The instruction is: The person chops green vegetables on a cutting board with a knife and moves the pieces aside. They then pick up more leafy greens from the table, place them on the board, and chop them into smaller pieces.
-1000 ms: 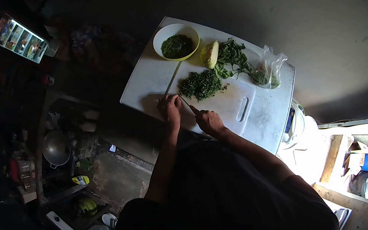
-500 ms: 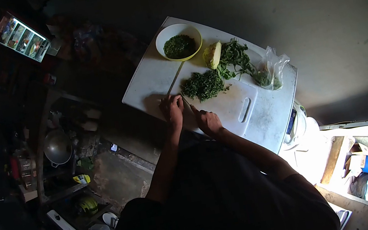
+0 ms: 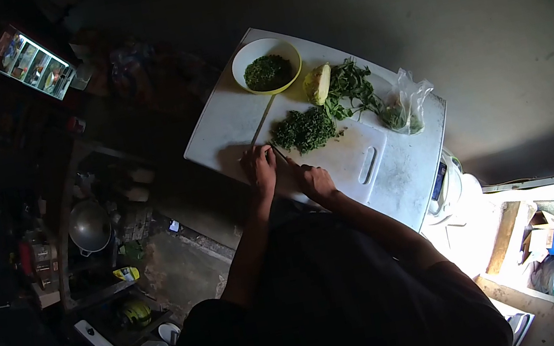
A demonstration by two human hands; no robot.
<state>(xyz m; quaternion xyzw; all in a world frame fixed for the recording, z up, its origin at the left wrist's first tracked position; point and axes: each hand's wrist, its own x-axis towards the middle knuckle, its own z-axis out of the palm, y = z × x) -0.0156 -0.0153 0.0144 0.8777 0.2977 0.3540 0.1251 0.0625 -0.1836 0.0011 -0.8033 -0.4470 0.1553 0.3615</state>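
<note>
Chopped greens (image 3: 304, 129): dark green, finely cut, heaped loosely, small bits strewn along the right side. Position: on the cutting board (image 3: 342, 164), toward its far side, beyond both hands and apart from the right one. Knife (image 3: 280, 154): slim, dark; blade over the board's near part, its tip beside the left hand (image 3: 260, 166). Right hand (image 3: 315, 181): fingers wrapped around the knife handle, over the board's near side. Left hand: fingers curled down at the board's left part, close to the heap; I cannot tell whether they pinch anything. Bowl (image 3: 273, 45) with more cut greens: past the board's far left corner. Cabbage piece (image 3: 318, 85): at the board's far edge.
</note>
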